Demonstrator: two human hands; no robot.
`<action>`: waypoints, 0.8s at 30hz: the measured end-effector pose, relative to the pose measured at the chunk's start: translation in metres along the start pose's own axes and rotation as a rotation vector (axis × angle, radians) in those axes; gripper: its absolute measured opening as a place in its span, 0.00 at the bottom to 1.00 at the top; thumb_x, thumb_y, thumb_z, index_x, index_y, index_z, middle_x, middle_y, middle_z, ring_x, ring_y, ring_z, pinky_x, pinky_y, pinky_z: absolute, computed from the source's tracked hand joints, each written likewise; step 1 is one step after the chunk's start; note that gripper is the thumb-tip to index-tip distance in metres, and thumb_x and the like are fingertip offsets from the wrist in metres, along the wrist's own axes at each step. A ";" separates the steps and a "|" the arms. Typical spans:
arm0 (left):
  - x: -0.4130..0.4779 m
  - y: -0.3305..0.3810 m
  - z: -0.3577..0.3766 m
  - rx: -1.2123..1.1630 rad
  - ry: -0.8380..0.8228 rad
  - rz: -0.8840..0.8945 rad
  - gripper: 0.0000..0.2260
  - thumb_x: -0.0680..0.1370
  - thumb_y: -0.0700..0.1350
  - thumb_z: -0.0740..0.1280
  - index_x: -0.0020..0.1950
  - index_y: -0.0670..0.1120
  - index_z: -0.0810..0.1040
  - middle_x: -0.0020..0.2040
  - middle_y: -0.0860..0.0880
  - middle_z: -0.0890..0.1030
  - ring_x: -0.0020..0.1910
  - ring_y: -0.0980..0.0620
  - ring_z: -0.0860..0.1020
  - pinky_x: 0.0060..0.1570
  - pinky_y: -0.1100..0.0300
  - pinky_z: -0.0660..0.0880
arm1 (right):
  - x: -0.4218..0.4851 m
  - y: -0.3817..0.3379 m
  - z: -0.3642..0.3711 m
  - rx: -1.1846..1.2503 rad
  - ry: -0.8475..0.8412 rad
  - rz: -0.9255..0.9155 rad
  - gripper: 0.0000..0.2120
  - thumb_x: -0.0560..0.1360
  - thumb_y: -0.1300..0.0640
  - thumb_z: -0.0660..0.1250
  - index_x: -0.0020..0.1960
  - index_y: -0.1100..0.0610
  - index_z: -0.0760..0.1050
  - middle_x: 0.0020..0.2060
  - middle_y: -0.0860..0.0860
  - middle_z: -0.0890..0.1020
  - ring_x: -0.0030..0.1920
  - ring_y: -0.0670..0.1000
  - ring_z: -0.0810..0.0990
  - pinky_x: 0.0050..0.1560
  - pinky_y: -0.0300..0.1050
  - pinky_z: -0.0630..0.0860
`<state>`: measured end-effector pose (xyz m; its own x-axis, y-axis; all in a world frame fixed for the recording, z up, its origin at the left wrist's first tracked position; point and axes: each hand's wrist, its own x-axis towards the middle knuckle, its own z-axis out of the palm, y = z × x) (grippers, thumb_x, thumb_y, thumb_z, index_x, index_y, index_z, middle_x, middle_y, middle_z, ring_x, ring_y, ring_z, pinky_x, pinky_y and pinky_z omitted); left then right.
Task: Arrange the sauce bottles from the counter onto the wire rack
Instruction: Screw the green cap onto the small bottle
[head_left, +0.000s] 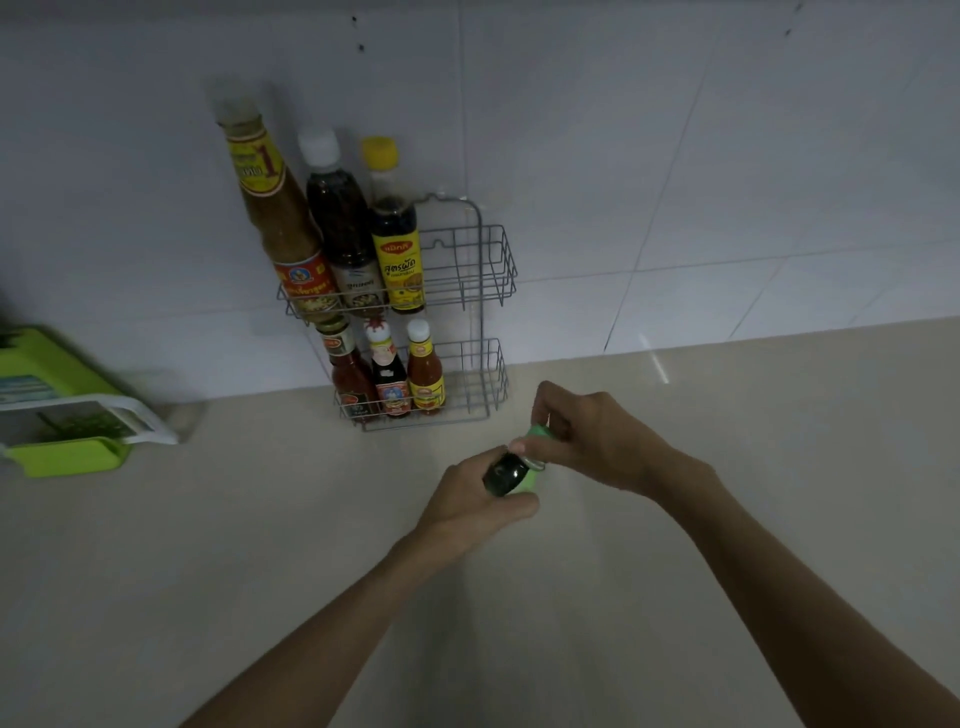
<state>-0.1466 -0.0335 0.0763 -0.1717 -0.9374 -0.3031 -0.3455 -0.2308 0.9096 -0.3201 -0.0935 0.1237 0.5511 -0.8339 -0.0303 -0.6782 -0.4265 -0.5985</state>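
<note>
Beige counter (260, 545) runs under the white tiled wall (675, 156). Wire rack (483, 291) stands on the counter against the wall: three tall bottles (337, 218) fill the left of its upper shelf, three small bottles (389, 374) the left of its lower shelf. Green box (57, 405) far left of the rack. Just in front of the rack, left hand (467, 499) wraps a small dark bottle (505, 474); right hand (587, 431) pinches its green cap (537, 432).

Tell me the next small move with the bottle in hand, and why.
Probably carry the small dark bottle, held by the left hand with the right hand at its green cap, up to the wire rack. Each tier holds three bottles on its left, and the right side looks free.
</note>
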 end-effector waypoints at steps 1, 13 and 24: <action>-0.002 0.002 0.000 0.031 -0.012 0.000 0.09 0.67 0.47 0.71 0.45 0.58 0.78 0.32 0.53 0.78 0.31 0.54 0.75 0.30 0.61 0.71 | -0.001 -0.004 0.000 -0.072 -0.004 -0.014 0.20 0.72 0.35 0.63 0.43 0.51 0.66 0.27 0.48 0.73 0.26 0.50 0.69 0.29 0.43 0.67; -0.012 0.028 0.007 0.326 0.082 -0.019 0.11 0.66 0.53 0.72 0.44 0.52 0.75 0.35 0.55 0.77 0.34 0.54 0.76 0.31 0.59 0.71 | -0.014 -0.022 0.003 -0.665 0.078 0.047 0.15 0.80 0.51 0.58 0.65 0.50 0.66 0.38 0.53 0.76 0.37 0.58 0.76 0.35 0.47 0.74; -0.009 0.020 0.003 0.166 0.080 0.038 0.14 0.62 0.54 0.70 0.46 0.53 0.79 0.33 0.54 0.79 0.33 0.51 0.79 0.31 0.57 0.72 | -0.013 -0.027 -0.003 -0.180 0.106 0.123 0.17 0.79 0.41 0.51 0.39 0.50 0.65 0.28 0.48 0.70 0.31 0.52 0.71 0.36 0.49 0.71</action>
<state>-0.1551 -0.0287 0.0962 -0.1158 -0.9639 -0.2399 -0.4886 -0.1550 0.8586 -0.3104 -0.0718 0.1426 0.4115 -0.9114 -0.0036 -0.8179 -0.3675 -0.4427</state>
